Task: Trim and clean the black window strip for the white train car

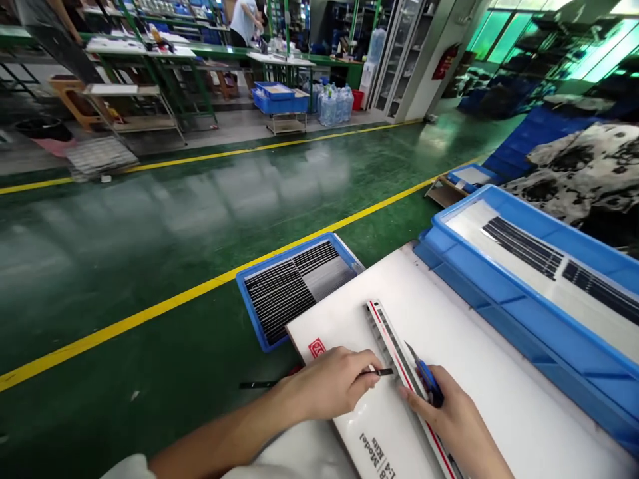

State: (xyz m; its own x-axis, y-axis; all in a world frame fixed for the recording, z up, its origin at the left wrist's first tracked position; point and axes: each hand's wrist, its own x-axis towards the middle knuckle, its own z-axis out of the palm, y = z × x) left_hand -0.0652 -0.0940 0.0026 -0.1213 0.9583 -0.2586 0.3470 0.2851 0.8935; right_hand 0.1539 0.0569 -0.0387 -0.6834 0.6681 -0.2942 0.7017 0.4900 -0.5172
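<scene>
On the far left, a person (60, 33) stands by the work tables. Nearer, a blue tray (243, 293) sits past the far left edge of the white table (474, 346), with lots of thin black strips (279, 303) in rows. The left hand (332, 382) is closed, and its thumb and finger pinch a small dark strip (384, 372). The strip's tip pokes out to the right, at the long white ruler (407, 372). The ruler has a red line and lies slanted on the white table. Next, a blue knife (428, 379) is gripped in the right hand (456, 416), its blade pointing up and left. That hand's thumb touches the ruler. On the right, a big blue bin (449, 246) has more black strips (522, 246) on white stuff.
</scene>
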